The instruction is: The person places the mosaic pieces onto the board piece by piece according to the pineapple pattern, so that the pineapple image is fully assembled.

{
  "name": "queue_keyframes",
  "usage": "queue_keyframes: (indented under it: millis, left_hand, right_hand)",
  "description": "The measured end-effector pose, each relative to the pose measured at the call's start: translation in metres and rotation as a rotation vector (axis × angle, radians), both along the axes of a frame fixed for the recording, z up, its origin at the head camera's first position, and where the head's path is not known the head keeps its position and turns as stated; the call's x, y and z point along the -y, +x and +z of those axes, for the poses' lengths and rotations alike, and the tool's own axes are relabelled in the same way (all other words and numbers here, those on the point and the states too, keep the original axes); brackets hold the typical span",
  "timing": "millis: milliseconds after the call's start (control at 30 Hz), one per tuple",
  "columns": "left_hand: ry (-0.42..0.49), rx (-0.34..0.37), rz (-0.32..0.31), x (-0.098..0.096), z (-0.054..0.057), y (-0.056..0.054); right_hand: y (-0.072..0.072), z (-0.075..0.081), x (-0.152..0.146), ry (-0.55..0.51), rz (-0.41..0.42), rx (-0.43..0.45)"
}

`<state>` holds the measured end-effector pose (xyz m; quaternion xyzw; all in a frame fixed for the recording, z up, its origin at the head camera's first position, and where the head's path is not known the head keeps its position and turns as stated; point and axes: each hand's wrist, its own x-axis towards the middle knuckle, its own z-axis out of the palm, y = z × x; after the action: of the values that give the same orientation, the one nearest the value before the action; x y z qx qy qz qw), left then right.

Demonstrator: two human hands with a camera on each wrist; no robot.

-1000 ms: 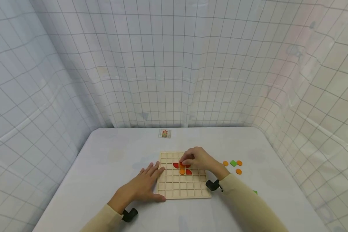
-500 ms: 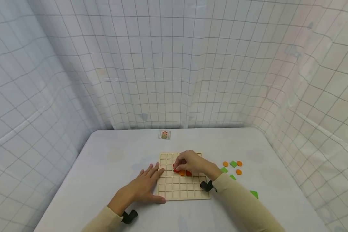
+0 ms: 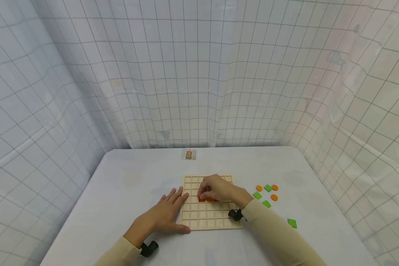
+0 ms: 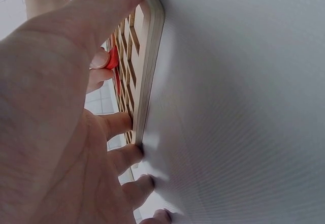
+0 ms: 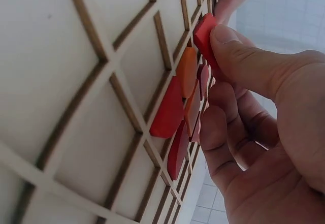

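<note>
A shallow wooden grid board (image 3: 206, 223) lies on the table before me. My left hand (image 3: 164, 214) rests at its left side, fingers spread, with the thumb at the near corner and the forefinger over the edge. Over the middle of the board, my right hand (image 3: 217, 188) pinches a red piece (image 5: 204, 35) between thumb and finger, close above a cell; the piece is tilted in the right wrist view. Beside it, an orange disc (image 5: 187, 69), a red round-edged piece (image 5: 169, 113) and another red piece (image 5: 177, 150) sit in cells. The right hand partly hides them from above.
Right of the board lie several loose orange discs (image 3: 274, 197) and green pieces (image 3: 292, 223) on the white table (image 3: 136, 173). A small picture card (image 3: 188, 154) lies near the far edge. White gridded curtains (image 3: 186, 92) surround the table.
My right hand has moved left and nearer across the board with the red piece, settling lower over the cell. Green pieces by the right sleeve have come into view. The left hand stays put.
</note>
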<state>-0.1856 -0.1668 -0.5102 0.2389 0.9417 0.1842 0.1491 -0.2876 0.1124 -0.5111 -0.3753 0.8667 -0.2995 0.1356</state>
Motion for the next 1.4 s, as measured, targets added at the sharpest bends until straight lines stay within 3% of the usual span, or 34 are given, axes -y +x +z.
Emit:
queue_keyframes:
  millis: [233, 900, 1400]
  left_hand:
    - [-0.004, -0.002, 0.003, 0.000, 0.000, 0.001]
    - [-0.004, -0.004, -0.002, -0.001, 0.003, 0.003]
    - [-0.016, -0.006, 0.017, -0.004, 0.001, 0.002]
  right_hand:
    - [0.001, -0.001, 0.000, 0.022, 0.062, -0.053]
    - [0.006, -0.002, -0.007, 0.000, 0.066, -0.061]
    - [0.007, 0.001, -0.050, -0.034, -0.040, -0.144]
